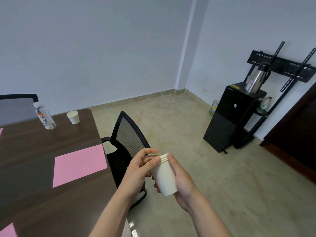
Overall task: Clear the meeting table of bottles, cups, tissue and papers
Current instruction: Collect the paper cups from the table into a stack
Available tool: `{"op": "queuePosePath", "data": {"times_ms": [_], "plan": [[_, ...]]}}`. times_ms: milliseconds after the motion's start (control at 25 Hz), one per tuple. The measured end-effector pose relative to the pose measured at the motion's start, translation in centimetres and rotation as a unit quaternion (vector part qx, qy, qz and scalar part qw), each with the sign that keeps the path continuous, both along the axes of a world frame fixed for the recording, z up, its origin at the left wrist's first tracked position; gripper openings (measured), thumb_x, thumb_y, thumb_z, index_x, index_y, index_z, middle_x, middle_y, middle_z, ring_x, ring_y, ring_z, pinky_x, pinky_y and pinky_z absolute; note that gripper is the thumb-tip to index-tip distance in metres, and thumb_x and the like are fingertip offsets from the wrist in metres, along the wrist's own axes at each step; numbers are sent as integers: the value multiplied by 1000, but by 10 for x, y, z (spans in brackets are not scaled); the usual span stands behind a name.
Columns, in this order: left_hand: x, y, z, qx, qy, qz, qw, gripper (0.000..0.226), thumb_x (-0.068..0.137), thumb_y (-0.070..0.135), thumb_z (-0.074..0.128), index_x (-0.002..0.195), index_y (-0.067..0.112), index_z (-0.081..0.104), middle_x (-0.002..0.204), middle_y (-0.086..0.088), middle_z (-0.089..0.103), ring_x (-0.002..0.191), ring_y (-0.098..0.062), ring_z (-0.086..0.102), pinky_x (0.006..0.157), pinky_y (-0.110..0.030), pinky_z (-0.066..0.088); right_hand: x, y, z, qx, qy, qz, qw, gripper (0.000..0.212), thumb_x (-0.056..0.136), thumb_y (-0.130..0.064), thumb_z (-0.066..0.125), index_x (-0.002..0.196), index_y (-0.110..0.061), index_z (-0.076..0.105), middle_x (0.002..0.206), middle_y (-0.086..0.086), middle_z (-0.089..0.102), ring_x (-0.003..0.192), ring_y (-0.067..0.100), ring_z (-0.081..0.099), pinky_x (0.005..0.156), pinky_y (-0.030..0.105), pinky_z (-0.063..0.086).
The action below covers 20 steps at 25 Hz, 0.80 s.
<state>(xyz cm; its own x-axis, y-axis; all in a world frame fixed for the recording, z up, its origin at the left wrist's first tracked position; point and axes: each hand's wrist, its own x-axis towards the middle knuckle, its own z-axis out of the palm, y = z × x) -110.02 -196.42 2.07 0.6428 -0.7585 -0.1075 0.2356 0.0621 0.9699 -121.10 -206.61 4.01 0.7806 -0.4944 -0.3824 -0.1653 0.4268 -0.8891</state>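
A stack of nested white paper cups (165, 177) is held in front of me, off the table's right side, over the floor. My right hand (181, 182) wraps its side from the right. My left hand (138, 170) grips it at the rim from the left, thumb on the rim. On the dark wooden table (34, 194), at its far end, stand a single white paper cup (73, 117) and a clear plastic bottle (44, 116) with an orange label. A pink paper sheet (79, 165) lies near the right edge, and another pink sheet (6, 230) shows at the lower left corner.
A black mesh office chair (130, 141) stands against the table's right side, just behind my hands. A grey chair back (17, 108) is at the far left. A black water dispenser (234, 117) with a steel jug stands by the right wall, beside a dark door (294, 130).
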Motion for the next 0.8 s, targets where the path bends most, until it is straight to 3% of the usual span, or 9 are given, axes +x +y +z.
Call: {"op": "queuePosePath", "data": {"times_ms": [200, 400, 640, 720, 800], "plan": [[-25, -54, 19, 32, -26, 27, 999, 63, 68, 55, 81, 119, 21, 70, 96, 5, 76, 84, -14, 67, 67, -35, 51, -20, -55, 11, -1, -31, 12, 999, 71, 84, -66, 57, 116, -5, 76, 91, 21, 76, 67, 28, 66, 58, 35, 53], [-44, -117, 41, 36, -76, 65, 994, 70, 64, 58, 82, 123, 23, 68, 106, -1, 79, 77, -7, 64, 64, -22, 46, -35, -127, 28, -13, -76, 45, 996, 55, 93, -60, 53, 106, -15, 83, 92, 21, 75, 65, 28, 66, 56, 33, 54], [-57, -166, 44, 45, -112, 115, 986, 74, 57, 62, 85, 121, 30, 66, 111, -4, 78, 80, -4, 67, 67, -16, 48, -44, -187, 24, -51, -31, 68, 996, 57, 82, -74, 55, 104, -30, 83, 104, 14, 80, 82, 29, 70, 68, 40, 57], [-57, -178, 42, 49, -116, 131, 983, 73, 56, 61, 89, 119, 33, 66, 111, -3, 79, 83, -12, 68, 72, -25, 55, -43, -200, 20, -54, -1, 72, 996, 66, 78, -80, 53, 113, -30, 80, 111, 11, 80, 89, 27, 72, 70, 41, 59], [-52, -188, 37, 49, -110, 141, 983, 73, 55, 59, 93, 118, 35, 66, 110, -2, 79, 86, -29, 68, 88, -47, 59, -39, -211, 16, -52, 17, 74, 996, 65, 83, -80, 51, 116, -31, 79, 113, 9, 80, 95, 28, 73, 70, 40, 60]]}}
